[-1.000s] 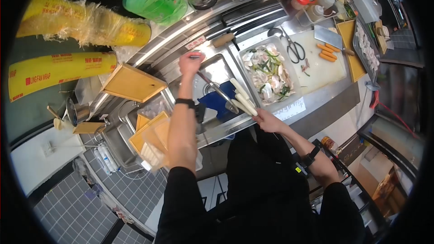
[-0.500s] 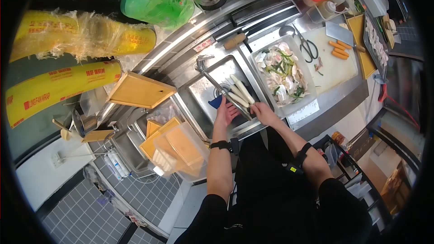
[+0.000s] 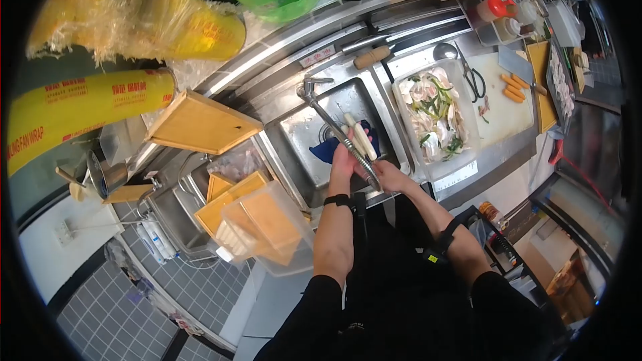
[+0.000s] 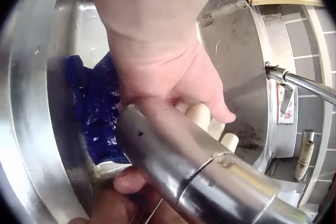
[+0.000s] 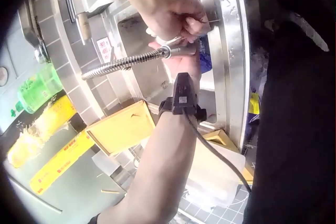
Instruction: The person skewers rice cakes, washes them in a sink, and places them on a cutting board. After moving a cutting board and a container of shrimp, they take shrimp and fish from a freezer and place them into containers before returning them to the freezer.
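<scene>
Several long white peeled vegetable sticks (image 3: 363, 139) are over the metal sink (image 3: 299, 177), below the coiled spring faucet (image 3: 338, 132). My right hand (image 3: 392, 177) grips their near ends, its fingers curled in the right wrist view. My left hand (image 3: 342, 159) is against the sticks from the left. In the left wrist view its thumb (image 4: 223, 109) stretches along white ends, while the metal spout (image 4: 194, 166) hides its other fingers. A dark blue cloth (image 4: 97, 108) lies in the sink below the hands.
Right of the sink stands a clear tub of sliced meat and greens (image 3: 431, 103). Beyond it, scissors (image 3: 475, 81), carrot sticks (image 3: 513, 88) and a cleaver (image 3: 515, 61) lie by a white board (image 3: 498, 110). Left are yellow wooden panels (image 3: 200, 124) and a plastic bin (image 3: 291, 241).
My left hand has come from the faucet's base down to the white sticks. My right hand has kept hold of the sticks and brought them further under the spout.
</scene>
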Motion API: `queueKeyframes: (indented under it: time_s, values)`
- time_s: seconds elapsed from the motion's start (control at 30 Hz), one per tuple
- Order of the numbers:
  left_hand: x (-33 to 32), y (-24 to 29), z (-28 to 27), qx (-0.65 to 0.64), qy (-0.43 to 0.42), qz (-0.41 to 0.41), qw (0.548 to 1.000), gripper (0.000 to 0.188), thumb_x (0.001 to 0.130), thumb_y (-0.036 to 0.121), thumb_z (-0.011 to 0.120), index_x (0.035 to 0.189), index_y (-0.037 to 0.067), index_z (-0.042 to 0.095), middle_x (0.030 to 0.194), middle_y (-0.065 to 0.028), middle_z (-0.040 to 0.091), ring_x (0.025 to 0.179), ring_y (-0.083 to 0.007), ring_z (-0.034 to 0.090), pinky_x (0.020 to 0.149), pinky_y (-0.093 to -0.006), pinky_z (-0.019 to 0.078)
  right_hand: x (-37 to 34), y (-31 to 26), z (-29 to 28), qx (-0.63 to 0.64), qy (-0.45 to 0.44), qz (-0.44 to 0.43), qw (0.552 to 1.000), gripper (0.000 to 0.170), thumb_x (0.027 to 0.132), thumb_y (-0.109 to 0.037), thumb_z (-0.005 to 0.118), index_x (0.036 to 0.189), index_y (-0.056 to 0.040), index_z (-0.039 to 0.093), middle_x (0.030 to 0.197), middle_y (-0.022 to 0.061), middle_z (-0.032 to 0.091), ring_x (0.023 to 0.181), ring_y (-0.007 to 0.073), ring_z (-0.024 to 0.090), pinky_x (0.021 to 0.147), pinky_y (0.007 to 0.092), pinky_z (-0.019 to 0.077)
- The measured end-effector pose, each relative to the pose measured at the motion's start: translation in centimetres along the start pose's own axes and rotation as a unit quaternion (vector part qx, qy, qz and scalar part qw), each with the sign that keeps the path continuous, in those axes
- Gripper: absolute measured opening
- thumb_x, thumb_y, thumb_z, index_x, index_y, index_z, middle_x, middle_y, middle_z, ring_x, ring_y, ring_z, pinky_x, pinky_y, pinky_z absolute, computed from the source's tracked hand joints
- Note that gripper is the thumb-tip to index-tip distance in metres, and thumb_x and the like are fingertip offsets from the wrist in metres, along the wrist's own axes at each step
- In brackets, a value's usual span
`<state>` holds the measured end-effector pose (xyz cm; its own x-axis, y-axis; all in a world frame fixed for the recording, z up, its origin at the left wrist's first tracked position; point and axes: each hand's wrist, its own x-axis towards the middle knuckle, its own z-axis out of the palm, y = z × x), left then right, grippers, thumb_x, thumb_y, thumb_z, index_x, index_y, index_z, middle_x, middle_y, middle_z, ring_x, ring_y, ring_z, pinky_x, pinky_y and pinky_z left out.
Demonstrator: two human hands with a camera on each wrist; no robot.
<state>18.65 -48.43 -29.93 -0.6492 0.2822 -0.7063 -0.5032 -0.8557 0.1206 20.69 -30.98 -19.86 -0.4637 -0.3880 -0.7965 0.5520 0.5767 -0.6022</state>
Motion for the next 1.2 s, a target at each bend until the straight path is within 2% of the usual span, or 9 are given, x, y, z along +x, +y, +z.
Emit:
queueKeyframes:
  time_s: [0.07, 0.13, 0.6, 0.67, 0.77, 0.83, 1.1, 1.17, 1.2]
  values:
    - [0.7, -0.1, -0.8, 0.022, 0.125, 0.009, 0.992, 0.049, 0.102, 0.03, 0.078, 0.138, 0.001, 0.064, 0.118, -0.0113, 0.073, 0.102, -0.0281, 0.074, 0.091, -0.0434, 0.0634, 1.1, 2.4, 1.1, -0.081, 0.101, -0.085, 0.988, 0.024, 0.105, -0.015, 0.049, 0.104, 0.0035, 0.063, 0.087, 0.0306, 0.07, 0.077, 0.0465, 0.075, 0.07, 0.0554, 0.0587]
    - [0.3, 0.2, -1.0, -0.006, 0.109, 0.006, 0.994, 0.04, 0.1, 0.023, 0.081, 0.131, 0.002, 0.067, 0.116, -0.0108, 0.074, 0.101, -0.026, 0.075, 0.088, -0.0409, 0.0633, 1.5, 1.3, 1.0, -0.179, 0.159, -0.078, 0.968, 0.02, 0.103, -0.014, 0.052, 0.105, 0.0012, 0.064, 0.091, 0.0331, 0.071, 0.088, 0.0532, 0.072, 0.078, 0.061, 0.0572]
    - [-2.1, -1.0, -2.8, 0.062, 0.147, 0.026, 0.987, 0.034, 0.101, 0.018, 0.078, 0.126, -0.002, 0.07, 0.114, -0.0126, 0.076, 0.1, -0.0265, 0.076, 0.089, -0.0411, 0.0637, 5.9, 4.5, 1.3, -0.078, 0.118, -0.111, 0.984, 0.027, 0.105, -0.021, 0.052, 0.111, 0.0047, 0.061, 0.1, 0.038, 0.069, 0.102, 0.0576, 0.065, 0.086, 0.0614, 0.0509]
    - [-2.1, -1.3, -3.1, 0.025, 0.168, 0.027, 0.985, 0.041, 0.105, 0.026, 0.073, 0.134, -0.002, 0.068, 0.123, -0.0137, 0.075, 0.11, -0.027, 0.074, 0.096, -0.0411, 0.0622, 6.5, 5.8, 1.4, -0.097, 0.145, -0.14, 0.975, 0.031, 0.103, -0.025, 0.06, 0.106, 0.0056, 0.063, 0.093, 0.0356, 0.069, 0.093, 0.0508, 0.072, 0.081, 0.0575, 0.0532]
    - [-2.9, -0.3, -2.5, -0.067, 0.076, 0.018, 0.995, 0.048, 0.11, 0.032, 0.065, 0.144, -0.002, 0.062, 0.135, -0.0176, 0.071, 0.121, -0.0303, 0.071, 0.106, -0.0452, 0.0586, 5.2, 4.2, 0.0, -0.059, 0.028, -0.174, 0.983, 0.034, 0.098, -0.028, 0.071, 0.101, 0.0053, 0.067, 0.085, 0.0252, 0.071, 0.079, 0.0314, 0.073, 0.074, 0.0489, 0.0551]
    - [-2.8, -0.4, -2.1, -0.132, 0.05, -0.001, 0.99, 0.046, 0.111, 0.027, 0.063, 0.15, 0.002, 0.058, 0.132, -0.0188, 0.07, 0.118, -0.0318, 0.071, 0.108, -0.0527, 0.0578, 3.9, 1.8, 0.2, 0.079, -0.047, -0.124, 0.988, 0.026, 0.09, -0.023, 0.069, 0.099, -0.0003, 0.059, 0.08, 0.0027, 0.053, 0.067, 0.016, 0.05, 0.061, 0.0367, 0.0441]
    - [0.9, -2.7, -5.5, -0.025, 0.129, -0.005, 0.991, 0.027, 0.106, 0.019, 0.067, 0.132, 0.012, 0.068, 0.103, -0.0133, 0.073, 0.089, -0.0278, 0.075, 0.085, -0.0456, 0.0666, 1.7, -0.8, -0.1, 0.052, -0.079, -0.101, 0.99, 0.03, 0.079, -0.016, 0.062, 0.103, 0.0026, 0.062, 0.079, 0.003, 0.056, 0.064, 0.0129, 0.056, 0.055, 0.0311, 0.0437]
    - [-0.6, -1.5, -2.7, -0.064, 0.159, -0.017, 0.985, 0.021, 0.104, 0.019, 0.068, 0.122, 0.008, 0.067, 0.097, -0.0144, 0.073, 0.087, -0.0281, 0.075, 0.079, -0.0441, 0.0672, 2.6, 2.0, -0.1, 0.002, -0.059, -0.053, 0.997, 0.052, 0.085, -0.029, 0.081, 0.126, -0.0007, 0.067, 0.104, 0.0236, 0.074, 0.097, 0.0391, 0.072, 0.089, 0.0429, 0.0558]
    - [-0.2, -2.0, -3.5, -0.067, 0.16, -0.014, 0.985, 0.021, 0.104, 0.019, 0.068, 0.122, 0.008, 0.067, 0.097, -0.0144, 0.073, 0.087, -0.0281, 0.075, 0.079, -0.0441, 0.0672, 1.9, 1.7, -0.4, 0.0, -0.063, -0.054, 0.997, 0.052, 0.085, -0.029, 0.081, 0.126, -0.0007, 0.067, 0.104, 0.0236, 0.074, 0.097, 0.0391, 0.072, 0.089, 0.0429, 0.0558]
